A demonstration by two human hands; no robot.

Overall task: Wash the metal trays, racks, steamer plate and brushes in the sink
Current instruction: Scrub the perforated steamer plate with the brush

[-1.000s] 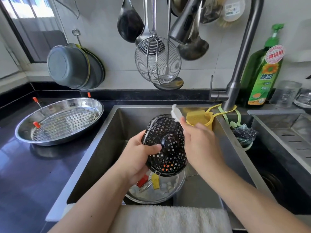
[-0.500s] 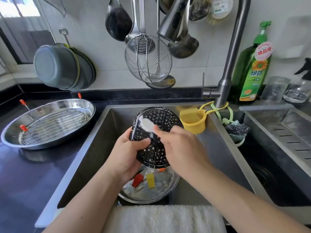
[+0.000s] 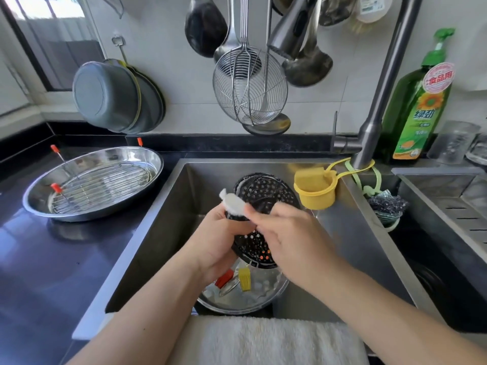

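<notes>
Mid-scrub on the steamer plate [image 3: 266, 196]: black, full of holes, held tilted on edge above the sink [image 3: 168, 206]. Left hand [image 3: 221, 238] clamped on its left rim, thumb curled over the front. Right hand [image 3: 284, 235] pinching a small white scrubber [image 3: 233, 202] and pressing it against the plate's upper left edge. Hands close together, nearly touching, both working the same plate. No water running from the faucet [image 3: 295, 30] overhead.

Below the plate, down in the sink: a round metal tray [image 3: 245, 301] with suds or droplets in it, holding a red brush [image 3: 224, 278], a yellow brush [image 3: 244, 278] and what looks like a metal handle between them. Probably still waiting for a wash, though hard to say for certain from here.

Off to the left, on the dark counter [image 3: 39, 259]: an oval metal tray [image 3: 147, 160] with a wire rack [image 3: 102, 187] lying in it, red-tipped handles sticking up. Set apart from the sink, shiny, so likely already washed and put aside.

By that reading, somewhere past the middle: one tray and one rack done, steamer plate in hand, second tray and both brushes left, then a rinse. Dish soap bottle [image 3: 416, 106] standing at the back right, behind the faucet base; yellow sponge cup [image 3: 315, 192] hanging on the sink wall just right of the plate. White towel [image 3: 263, 341] draped over the near edge.
</notes>
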